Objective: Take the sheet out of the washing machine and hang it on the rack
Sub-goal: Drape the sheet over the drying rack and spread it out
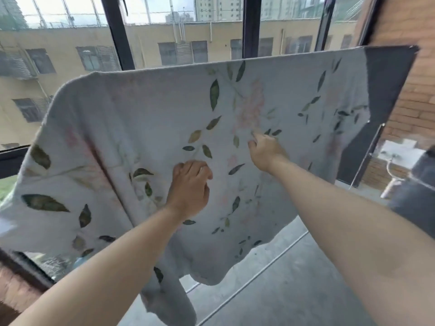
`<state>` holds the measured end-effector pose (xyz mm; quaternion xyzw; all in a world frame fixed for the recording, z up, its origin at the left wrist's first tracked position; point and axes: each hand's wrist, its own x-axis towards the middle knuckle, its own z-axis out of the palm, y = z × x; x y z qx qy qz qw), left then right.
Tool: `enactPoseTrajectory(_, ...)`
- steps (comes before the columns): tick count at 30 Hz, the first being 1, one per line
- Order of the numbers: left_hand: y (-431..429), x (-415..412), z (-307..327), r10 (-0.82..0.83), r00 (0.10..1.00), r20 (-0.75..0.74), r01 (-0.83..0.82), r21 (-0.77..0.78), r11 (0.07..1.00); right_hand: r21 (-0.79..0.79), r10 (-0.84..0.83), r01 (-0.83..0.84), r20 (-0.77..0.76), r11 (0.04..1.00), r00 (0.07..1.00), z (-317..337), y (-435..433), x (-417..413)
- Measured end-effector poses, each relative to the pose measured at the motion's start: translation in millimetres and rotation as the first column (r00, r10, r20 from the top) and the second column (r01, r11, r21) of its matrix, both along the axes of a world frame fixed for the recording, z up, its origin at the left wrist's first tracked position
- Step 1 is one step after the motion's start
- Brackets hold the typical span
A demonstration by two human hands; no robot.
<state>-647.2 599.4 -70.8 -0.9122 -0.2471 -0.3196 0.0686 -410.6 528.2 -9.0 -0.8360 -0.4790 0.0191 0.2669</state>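
A pale sheet [146, 118] printed with green leaves and faint pink flowers hangs draped over the rack, whose top bar is hidden under its upper edge. A dark part of the rack or a dark cloth [388, 74] shows at the sheet's right end. My left hand [190, 191] rests against the middle of the sheet with its fingers curled into the cloth. My right hand [264, 151] reaches higher and to the right, fingertips touching or pinching the cloth; which one I cannot tell.
Tall windows with black frames [117, 34] stand just behind the rack. A brick wall [414, 95] closes the right side. The floor [294, 290] is grey concrete, with a thin rack leg [367, 158] at the right and a dark object [421, 196] beyond it.
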Motion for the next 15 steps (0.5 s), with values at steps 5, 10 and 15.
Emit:
enactPoseTrajectory(5,-42.4,89.6,-42.8,-0.077,0.959,-0.273,-0.004,-0.282,0.959,-0.07,-0.117,0.105,-0.197,0.992,0.973,-59.0,-72.8,78.7)
enactPoseTrajectory(10,-85.6,207.7,-72.3,-0.152,0.888,-0.434,-0.042,-0.406,0.913,-0.064,-0.148,0.134,-0.318,0.989,0.936,-111.2,-141.1,172.6)
enactPoseTrajectory(15,-131.1,329.1,-95.3,-0.163,0.903,-0.397,-0.133,-0.619,0.774,-0.102,-0.217,0.192,-0.391,0.976,0.894,-139.5,-197.7,269.6)
